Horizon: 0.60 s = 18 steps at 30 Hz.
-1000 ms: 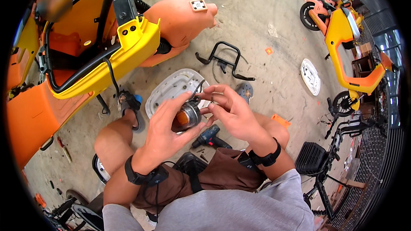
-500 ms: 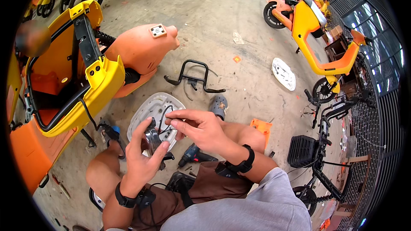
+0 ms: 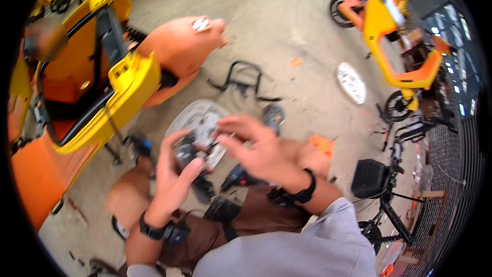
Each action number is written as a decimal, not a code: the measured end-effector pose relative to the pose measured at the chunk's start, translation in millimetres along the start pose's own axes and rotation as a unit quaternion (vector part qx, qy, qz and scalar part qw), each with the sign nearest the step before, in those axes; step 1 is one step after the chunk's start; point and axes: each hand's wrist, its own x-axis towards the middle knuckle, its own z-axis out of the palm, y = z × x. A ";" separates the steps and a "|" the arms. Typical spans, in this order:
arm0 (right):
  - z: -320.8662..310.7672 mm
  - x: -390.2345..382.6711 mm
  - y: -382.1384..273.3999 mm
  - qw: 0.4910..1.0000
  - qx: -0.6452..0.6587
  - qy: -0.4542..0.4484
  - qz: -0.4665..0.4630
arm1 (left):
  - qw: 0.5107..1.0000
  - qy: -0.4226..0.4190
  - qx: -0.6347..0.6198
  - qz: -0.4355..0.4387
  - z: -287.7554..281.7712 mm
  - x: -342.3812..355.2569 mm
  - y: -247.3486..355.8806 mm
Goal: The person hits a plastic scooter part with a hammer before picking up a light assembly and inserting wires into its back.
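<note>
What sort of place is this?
Most likely a scooter workshop: an opened-up yellow-and-orange scooter body at left, another scooter at right, and what looks like a power drill on the floor.

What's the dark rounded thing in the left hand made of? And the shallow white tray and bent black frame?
Dark rounded thing in the left hand: maybe plastic, given a greyish sheen, though blurred.
Shallow white tray: probably smooth moulded plastic, from its rounded rim.
Bent black frame: likely painted metal, from its slim curved bars.

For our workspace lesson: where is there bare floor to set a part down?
Mostly bare floor lies between the black rack and farther white panel, near an orange scrap. Crowded: around the white tray, drill and grey shoe.
</note>
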 end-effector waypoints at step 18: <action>-4.3 4.2 -1.5 0.954 -0.148 0.039 -0.258 | 0.986 -0.056 -0.139 -0.077 -5.9 3.8 6.5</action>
